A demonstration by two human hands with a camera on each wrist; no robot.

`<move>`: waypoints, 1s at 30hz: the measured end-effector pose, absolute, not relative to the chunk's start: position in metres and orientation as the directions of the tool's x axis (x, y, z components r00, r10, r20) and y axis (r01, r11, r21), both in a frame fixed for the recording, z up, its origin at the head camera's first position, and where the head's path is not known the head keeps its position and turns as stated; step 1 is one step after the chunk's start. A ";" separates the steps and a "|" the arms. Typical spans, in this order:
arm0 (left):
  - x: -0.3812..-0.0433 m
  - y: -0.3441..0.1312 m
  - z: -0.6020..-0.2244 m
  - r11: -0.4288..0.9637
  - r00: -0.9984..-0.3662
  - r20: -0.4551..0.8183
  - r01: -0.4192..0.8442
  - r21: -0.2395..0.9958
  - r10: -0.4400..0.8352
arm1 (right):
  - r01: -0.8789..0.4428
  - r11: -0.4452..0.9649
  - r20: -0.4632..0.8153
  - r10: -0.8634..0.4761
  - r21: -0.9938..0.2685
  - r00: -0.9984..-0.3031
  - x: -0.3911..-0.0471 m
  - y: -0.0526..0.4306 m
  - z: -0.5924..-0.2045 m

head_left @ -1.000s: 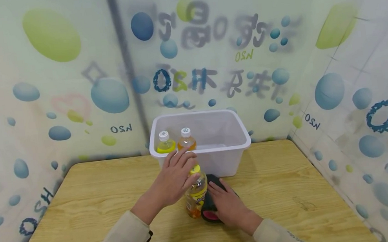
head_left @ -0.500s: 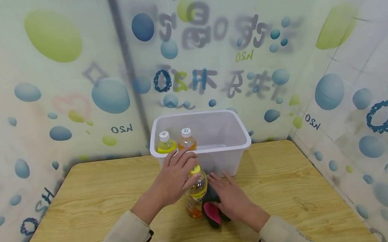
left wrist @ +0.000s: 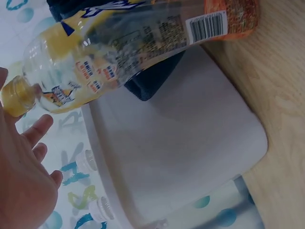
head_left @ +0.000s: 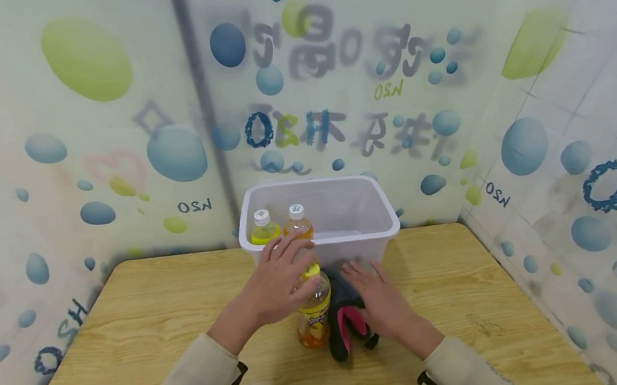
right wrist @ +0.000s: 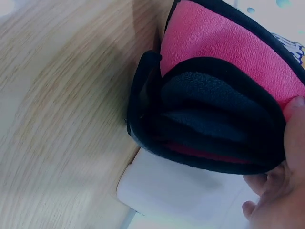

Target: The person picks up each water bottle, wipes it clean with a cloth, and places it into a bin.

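A clear bottle [head_left: 313, 324] with a yellow cap [left wrist: 16, 97] and orange contents near its base stands upright before the bin. My left hand [head_left: 275, 284] holds it by the top, thumb and fingers around the cap. Beside the bottle, on its right, is a folded towel [head_left: 343, 292], dark outside and pink [right wrist: 209, 38] inside with black edging. My right hand [head_left: 385, 303] grips the towel from the right, the thumb on the pink face and the other fingers along the dark side. In the right wrist view the towel's folds gape open.
A white plastic bin [head_left: 356, 250] stands behind both hands at the table's far side. At its left end are a yellow drink bottle [head_left: 263, 228] and an orange drink bottle [head_left: 297, 224], both white-capped. The wooden table [head_left: 185, 312] meets patterned walls at the back.
My right hand has shifted to the right and slightly away from me. The towel has turned and spread at its near end, showing more pink. My left hand and the bottle have hardly moved.
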State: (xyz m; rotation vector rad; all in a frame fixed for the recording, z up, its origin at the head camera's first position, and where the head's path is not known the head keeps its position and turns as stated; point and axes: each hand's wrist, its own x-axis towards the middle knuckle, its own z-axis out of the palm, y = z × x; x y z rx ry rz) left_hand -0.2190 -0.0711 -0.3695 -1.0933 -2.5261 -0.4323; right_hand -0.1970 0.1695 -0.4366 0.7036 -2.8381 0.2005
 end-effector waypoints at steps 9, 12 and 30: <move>-0.219 -0.070 -0.374 0.712 -0.682 0.487 0.683 0.161 0.545 | -0.448 0.888 0.219 -0.419 -0.107 -0.881 -0.195 0.175 -0.427; -0.220 -0.070 -0.374 0.684 -0.646 0.516 0.714 0.149 0.563 | -0.444 0.890 0.218 -0.416 -0.103 -0.883 -0.195 0.176 -0.424; -0.217 -0.070 -0.378 0.657 -0.628 0.428 0.748 0.098 0.650 | -0.491 0.871 0.314 -0.474 0.028 -0.823 -0.189 0.167 -0.392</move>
